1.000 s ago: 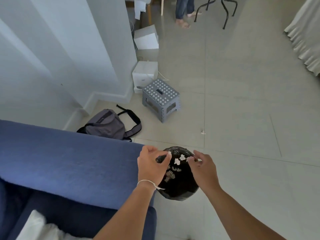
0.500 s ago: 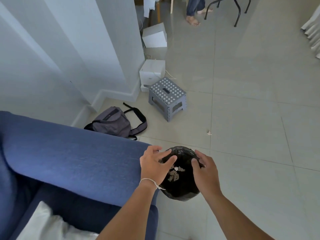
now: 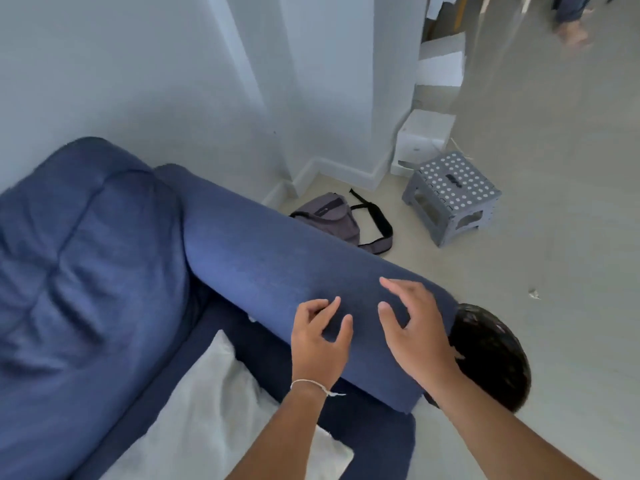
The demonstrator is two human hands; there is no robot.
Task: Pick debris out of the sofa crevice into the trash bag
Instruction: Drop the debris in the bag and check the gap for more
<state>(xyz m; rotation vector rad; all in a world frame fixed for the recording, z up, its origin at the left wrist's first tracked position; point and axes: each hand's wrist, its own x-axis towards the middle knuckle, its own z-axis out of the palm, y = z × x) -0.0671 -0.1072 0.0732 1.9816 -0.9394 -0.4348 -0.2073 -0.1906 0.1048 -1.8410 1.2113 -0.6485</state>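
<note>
Both hands, left hand [image 3: 320,344] and right hand [image 3: 414,332], have left the trash bag [image 3: 491,358] (scraps dropped) and hover empty, fingers spread, over the sofa arm [image 3: 277,271], heading back toward the crevice [image 3: 221,306].

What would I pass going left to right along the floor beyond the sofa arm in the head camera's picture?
Grey backpack → grey step stool with white dots → small white scrap of debris.

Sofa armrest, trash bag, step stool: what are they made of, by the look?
Sofa armrest: blue woven fabric, matte, a fine heathered texture, probably over padding. Trash bag: thin black plastic film, glossy, with crinkled highlights. Step stool: looks like moulded grey plastic, rigid, with pale dots on top, possibly grip pads.
</note>
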